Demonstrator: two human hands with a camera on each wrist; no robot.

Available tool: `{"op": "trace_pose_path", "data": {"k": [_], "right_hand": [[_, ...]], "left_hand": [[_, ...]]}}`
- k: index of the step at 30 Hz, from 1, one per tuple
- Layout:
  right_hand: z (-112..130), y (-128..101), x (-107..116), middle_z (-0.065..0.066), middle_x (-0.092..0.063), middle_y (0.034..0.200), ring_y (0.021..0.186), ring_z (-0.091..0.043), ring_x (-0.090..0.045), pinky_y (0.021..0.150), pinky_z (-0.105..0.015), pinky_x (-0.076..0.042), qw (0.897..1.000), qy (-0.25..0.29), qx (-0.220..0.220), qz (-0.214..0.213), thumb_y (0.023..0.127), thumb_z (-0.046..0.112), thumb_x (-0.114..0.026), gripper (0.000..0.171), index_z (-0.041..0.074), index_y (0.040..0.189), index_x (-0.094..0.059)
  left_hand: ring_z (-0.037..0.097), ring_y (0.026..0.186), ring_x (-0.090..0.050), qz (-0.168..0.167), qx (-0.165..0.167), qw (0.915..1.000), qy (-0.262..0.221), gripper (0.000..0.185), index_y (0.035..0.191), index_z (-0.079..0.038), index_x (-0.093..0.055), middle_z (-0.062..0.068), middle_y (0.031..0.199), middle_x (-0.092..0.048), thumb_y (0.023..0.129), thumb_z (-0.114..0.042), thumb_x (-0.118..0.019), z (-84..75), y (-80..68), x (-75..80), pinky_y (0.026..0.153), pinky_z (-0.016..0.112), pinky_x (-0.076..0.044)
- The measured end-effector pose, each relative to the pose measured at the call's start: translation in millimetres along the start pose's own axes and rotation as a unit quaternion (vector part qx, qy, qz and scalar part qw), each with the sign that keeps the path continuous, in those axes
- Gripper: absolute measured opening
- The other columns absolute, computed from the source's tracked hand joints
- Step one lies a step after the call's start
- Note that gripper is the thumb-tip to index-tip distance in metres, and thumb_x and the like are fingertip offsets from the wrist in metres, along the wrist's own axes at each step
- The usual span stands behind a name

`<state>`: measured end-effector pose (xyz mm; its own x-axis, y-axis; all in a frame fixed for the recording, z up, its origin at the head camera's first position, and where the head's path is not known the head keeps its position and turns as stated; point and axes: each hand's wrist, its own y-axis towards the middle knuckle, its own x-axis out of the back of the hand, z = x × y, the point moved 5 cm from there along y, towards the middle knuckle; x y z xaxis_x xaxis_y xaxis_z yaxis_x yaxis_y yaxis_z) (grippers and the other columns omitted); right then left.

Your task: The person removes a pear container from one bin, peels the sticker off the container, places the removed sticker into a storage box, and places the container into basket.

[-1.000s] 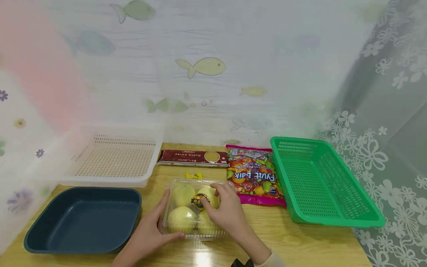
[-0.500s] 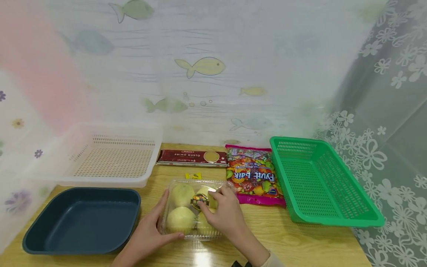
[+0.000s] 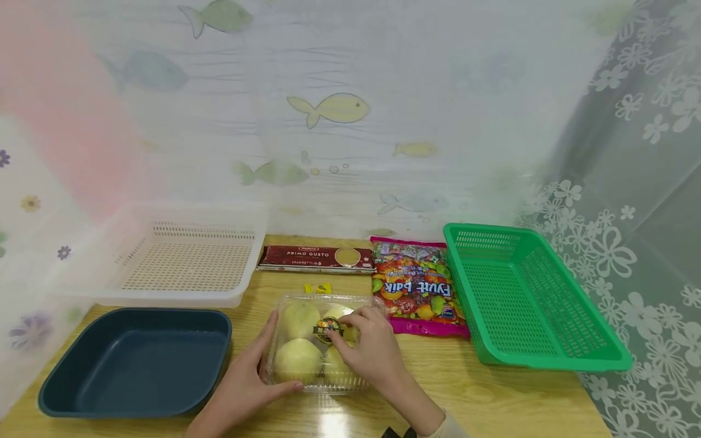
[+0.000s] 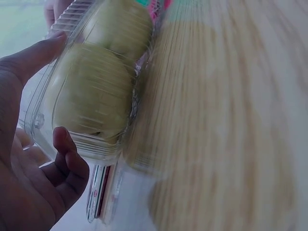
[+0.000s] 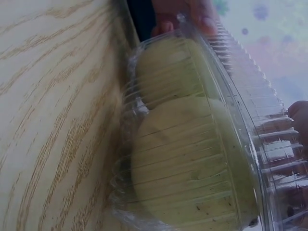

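Note:
A clear plastic clamshell box [image 3: 306, 359] of yellow-green round fruit sits on the wooden table [image 3: 493, 389] near its front edge. My left hand [image 3: 263, 365] grips the box's left side, thumb along the far-left corner and fingers at the near edge. My right hand [image 3: 350, 331] rests on the lid's right half, its fingers curled over the dark label. In the left wrist view the left hand [image 4: 43, 144] cups the box [image 4: 96, 82] between thumb and fingers. The right wrist view shows the box [image 5: 192, 144] close up, resting on the table.
A dark blue tray [image 3: 82, 389] lies left of the box, with a white perforated basket [image 3: 186, 298] behind it. A spaghetti pack [image 3: 316, 257], a small yellow sachet [image 3: 318, 288] and a candy bag [image 3: 417, 286] lie behind the box. A green basket [image 3: 526, 298] stands at the right.
My right hand's fingers have slid a little toward me and curled more over the lid's label. The box and the left hand have hardly moved.

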<state>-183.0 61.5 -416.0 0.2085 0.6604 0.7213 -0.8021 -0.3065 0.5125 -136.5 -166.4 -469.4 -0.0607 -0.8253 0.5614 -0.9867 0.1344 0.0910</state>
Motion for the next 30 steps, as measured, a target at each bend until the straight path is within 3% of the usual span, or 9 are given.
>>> {"op": "trace_pose_path", "data": {"k": [3,6,10,18,19,21,23,26,30], "right_hand": [[-0.8,1.0,-0.6,0.001,-0.074,0.091,0.087,-0.012,-0.067,0.098,-0.041,-0.057,1.0,0.005,-0.005,0.008,0.086,0.02,-0.089,0.016,0.01,0.095,-0.082],[-1.6,1.7,-1.2,0.0,-0.076,0.091,0.084,-0.011,-0.067,0.079,-0.03,-0.058,1.0,0.018,-0.012,0.018,0.087,0.012,-0.087,0.011,0.009,0.096,-0.082],[-2.9,3.1,-1.9,-0.001,-0.078,0.09,0.079,-0.01,-0.067,0.073,-0.024,-0.055,0.998,0.045,-0.021,0.031,0.088,0.003,-0.083,0.009,0.008,0.096,-0.082],[-10.8,6.2,-5.4,0.005,-0.077,0.085,0.074,-0.002,-0.061,0.076,-0.027,-0.053,0.992,0.091,-0.058,0.065,0.091,0.005,-0.082,0.008,0.011,0.097,-0.083],[-11.5,6.4,-5.5,0.006,-0.077,0.085,0.073,-0.001,-0.059,0.078,-0.03,-0.052,0.991,0.097,-0.063,0.069,0.092,0.005,-0.082,0.009,0.012,0.097,-0.083],[-12.2,6.5,-5.3,0.008,-0.074,0.082,0.072,0.001,-0.056,0.098,-0.042,-0.052,0.989,0.108,-0.069,0.076,0.093,0.005,-0.081,0.009,0.012,0.098,-0.083],[-12.2,6.7,-5.0,0.008,-0.072,0.08,0.071,0.0,-0.054,0.109,-0.057,-0.045,0.987,0.119,-0.068,0.079,0.093,0.004,-0.08,0.01,0.012,0.099,-0.083],[-12.3,7.6,-4.7,0.009,-0.071,0.079,0.071,-0.001,-0.051,0.115,-0.068,-0.032,0.986,0.13,-0.066,0.083,0.093,0.003,-0.079,0.012,0.012,0.099,-0.082],[-13.6,8.7,-5.7,0.009,-0.071,0.08,0.069,-0.002,-0.049,0.094,-0.041,-0.046,0.983,0.14,-0.072,0.098,0.094,0.003,-0.078,0.012,0.012,0.101,-0.082]], "left_hand": [[0.04,0.155,-0.034,0.001,0.004,1.0,-0.001,0.133,0.172,-0.028,-0.016,0.013,0.174,-0.026,0.071,-0.057,-0.096,0.0,0.8,-0.1,0.115,0.061,-0.041],[0.04,0.155,-0.034,0.001,0.005,1.0,-0.002,0.133,0.172,-0.027,-0.016,0.013,0.173,-0.027,0.071,-0.056,-0.096,0.3,1.3,-0.7,0.115,0.061,-0.041],[0.04,0.155,-0.034,0.0,0.003,1.0,-0.001,0.133,0.172,-0.027,-0.015,0.013,0.173,-0.027,0.071,-0.056,-0.097,1.2,1.0,-1.5,0.115,0.061,-0.041],[0.038,0.155,-0.032,0.004,0.014,0.9998,-0.01,0.133,0.172,-0.032,-0.014,0.011,0.174,-0.026,0.071,-0.056,-0.096,1.7,0.5,-1.6,0.115,0.061,-0.041],[0.038,0.156,-0.032,0.004,0.013,0.9999,-0.009,0.133,0.172,-0.031,-0.014,0.011,0.174,-0.025,0.071,-0.056,-0.096,1.6,0.4,-1.5,0.116,0.061,-0.04],[0.038,0.155,-0.032,0.003,0.01,0.9999,-0.009,0.133,0.172,-0.031,-0.014,0.011,0.174,-0.025,0.07,-0.056,-0.097,1.6,0.2,-1.3,0.116,0.061,-0.04],[0.038,0.155,-0.033,0.001,0.009,0.9999,-0.007,0.133,0.172,-0.032,-0.014,0.011,0.174,-0.026,0.07,-0.056,-0.097,1.7,-0.1,-1.2,0.116,0.061,-0.04],[0.039,0.155,-0.033,0.0,0.009,0.9999,-0.004,0.133,0.172,-0.032,-0.015,0.011,0.174,-0.026,0.07,-0.056,-0.097,1.7,-0.1,-1.0,0.116,0.061,-0.04],[0.039,0.155,-0.033,-0.001,0.01,0.9999,-0.001,0.133,0.172,-0.03,-0.016,0.012,0.174,-0.027,0.07,-0.055,-0.097,1.2,-0.2,-0.8,0.116,0.061,-0.04]]}}
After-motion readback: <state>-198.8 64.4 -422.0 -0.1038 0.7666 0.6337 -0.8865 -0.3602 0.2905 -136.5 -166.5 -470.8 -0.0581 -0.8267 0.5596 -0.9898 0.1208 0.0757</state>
